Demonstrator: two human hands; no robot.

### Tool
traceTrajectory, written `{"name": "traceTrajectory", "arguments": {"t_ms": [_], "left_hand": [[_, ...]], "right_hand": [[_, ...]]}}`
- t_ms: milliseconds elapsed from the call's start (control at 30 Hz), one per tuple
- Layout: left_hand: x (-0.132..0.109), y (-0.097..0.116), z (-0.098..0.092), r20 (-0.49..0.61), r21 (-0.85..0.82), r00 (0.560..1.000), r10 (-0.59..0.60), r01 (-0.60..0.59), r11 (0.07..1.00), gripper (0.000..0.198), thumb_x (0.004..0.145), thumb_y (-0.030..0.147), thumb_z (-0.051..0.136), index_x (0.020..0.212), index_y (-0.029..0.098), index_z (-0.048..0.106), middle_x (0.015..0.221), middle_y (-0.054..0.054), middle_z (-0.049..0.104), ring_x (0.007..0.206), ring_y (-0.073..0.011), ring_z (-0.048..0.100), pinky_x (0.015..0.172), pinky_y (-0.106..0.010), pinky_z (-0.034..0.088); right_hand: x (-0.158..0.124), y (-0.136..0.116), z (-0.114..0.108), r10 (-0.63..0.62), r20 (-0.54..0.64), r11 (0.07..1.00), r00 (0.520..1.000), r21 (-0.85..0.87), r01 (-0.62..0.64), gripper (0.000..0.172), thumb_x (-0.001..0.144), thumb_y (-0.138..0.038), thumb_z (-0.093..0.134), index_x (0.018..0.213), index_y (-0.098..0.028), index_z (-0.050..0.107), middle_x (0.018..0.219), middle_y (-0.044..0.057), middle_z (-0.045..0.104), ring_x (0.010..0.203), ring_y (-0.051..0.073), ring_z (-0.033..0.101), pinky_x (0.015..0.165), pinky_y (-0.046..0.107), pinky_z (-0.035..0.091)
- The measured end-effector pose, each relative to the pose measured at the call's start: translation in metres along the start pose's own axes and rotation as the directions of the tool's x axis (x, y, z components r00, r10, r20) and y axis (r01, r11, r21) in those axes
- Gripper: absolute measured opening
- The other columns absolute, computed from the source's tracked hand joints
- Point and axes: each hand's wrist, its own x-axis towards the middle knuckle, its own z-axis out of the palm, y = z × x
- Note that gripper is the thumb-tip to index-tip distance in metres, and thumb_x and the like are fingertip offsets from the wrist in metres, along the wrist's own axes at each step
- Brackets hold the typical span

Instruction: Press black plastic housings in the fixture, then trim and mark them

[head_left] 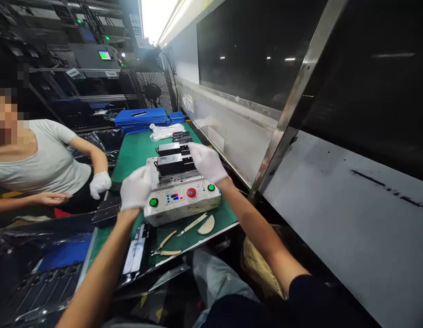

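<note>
My left hand (136, 187), in a white glove, is closed beside the left end of a white machine box (184, 210); whatever its fingers hold, if anything, is hidden. My right hand (208, 164), also gloved, has its fingers bent at the right end of the black rectangular parts. One long black part (173, 165) sits on top of the machine, and a second black part (168, 149) lies just behind it. The box front carries a left green button (153, 202), a right green button (211, 187), a red button (191, 192) and a small display (175, 197).
On the green table (131, 148) lie cutting pliers (166, 243), a knife-like tool (193, 223) and a beige half-disc (206, 225). Another black part (136, 250) rests near the front-left edge. Blue sheets (141, 119) are stacked behind. A co-worker (43, 155) sits at left.
</note>
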Motion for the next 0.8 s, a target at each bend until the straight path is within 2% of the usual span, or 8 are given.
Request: {"name": "traceTrajectory", "arguments": {"t_ms": [133,233,333,467,600,667,733,800], "left_hand": [[-0.114,-0.025,0.016,0.041,0.115,0.997,-0.069,0.064,0.991,0.045,0.101,0.045,0.045,0.13,0.024,0.073,0.145,-0.014,0.069,0.125,-0.0382,0.069,0.108,-0.051,0.053],[-0.148,-0.034,0.033,0.112,0.243,0.992,-0.051,0.023,0.97,0.055,0.105,0.044,0.038,0.147,0.021,0.064,0.166,-0.014,0.048,0.123,-0.0407,0.07,0.104,-0.054,0.057],[-0.153,-0.039,0.043,0.153,0.317,0.988,-0.017,-0.032,0.948,0.063,0.108,0.043,0.028,0.156,0.012,0.055,0.172,-0.018,0.035,0.136,-0.0448,0.061,0.107,-0.057,0.056],[-0.147,-0.048,0.046,0.188,0.35,0.979,0.078,-0.141,0.926,0.065,0.109,0.039,0.026,0.156,0.003,0.052,0.17,-0.026,0.035,0.156,-0.0429,0.039,0.121,-0.055,0.044],[-0.138,-0.055,0.034,0.193,0.337,0.973,0.123,-0.184,0.924,0.062,0.107,0.039,0.032,0.157,0.007,0.052,0.164,-0.025,0.047,0.149,-0.0425,0.048,0.121,-0.055,0.043],[-0.139,-0.052,0.026,0.167,0.272,0.977,0.134,-0.177,0.946,0.059,0.106,0.041,0.037,0.153,0.01,0.057,0.162,-0.022,0.051,0.148,-0.0412,0.05,0.123,-0.055,0.042],[-0.147,-0.043,0.021,0.089,0.144,0.989,0.118,-0.13,0.981,0.054,0.106,0.044,0.041,0.146,0.017,0.065,0.159,-0.017,0.056,0.148,-0.0359,0.052,0.125,-0.05,0.041],[-0.16,-0.029,0.022,0.04,-0.056,0.999,0.029,-0.027,0.998,0.047,0.105,0.046,0.047,0.137,0.024,0.073,0.15,-0.013,0.065,0.142,-0.0311,0.059,0.123,-0.043,0.043]], "right_hand": [[-0.135,0.052,0.019,0.181,-0.108,0.967,0.977,-0.162,-0.197,0.045,0.11,-0.027,0.039,0.141,-0.013,0.068,0.144,0.014,0.068,0.138,0.025,0.062,0.123,0.034,0.045],[-0.171,0.077,0.045,0.177,0.006,0.945,0.984,-0.281,-0.168,0.054,0.108,-0.028,0.041,0.156,-0.01,0.056,0.164,0.015,0.048,0.157,0.029,0.041,0.131,0.042,0.036],[-0.166,0.085,0.063,0.152,0.133,0.928,0.979,-0.36,-0.096,0.06,0.108,-0.03,0.042,0.164,-0.007,0.045,0.172,0.017,0.034,0.163,0.034,0.025,0.13,0.05,0.036],[-0.16,0.081,0.071,0.197,0.141,0.889,0.97,-0.443,-0.116,0.064,0.107,-0.032,0.046,0.164,-0.002,0.04,0.171,0.024,0.033,0.161,0.041,0.026,0.126,0.055,0.038],[-0.154,0.071,0.059,0.208,0.106,0.897,0.972,-0.417,-0.146,0.052,0.107,-0.032,0.048,0.151,-0.007,0.059,0.162,0.025,0.049,0.153,0.041,0.042,0.127,0.057,0.033],[-0.143,0.067,0.05,0.285,0.09,0.931,0.954,-0.262,-0.254,0.042,0.109,-0.038,0.047,0.13,-0.012,0.073,0.141,0.023,0.067,0.136,0.038,0.061,0.116,0.053,0.047],[-0.124,0.065,0.046,0.49,0.157,0.864,0.858,0.047,-0.502,0.048,0.111,-0.048,0.041,0.107,-0.014,0.075,0.109,0.019,0.078,0.102,0.03,0.075,0.085,0.04,0.06],[-0.104,0.064,0.048,0.618,0.362,0.574,0.698,0.399,-0.715,0.05,0.112,-0.05,0.038,0.096,-0.014,0.069,0.088,0.016,0.075,0.071,0.022,0.072,0.053,0.027,0.051]]}}
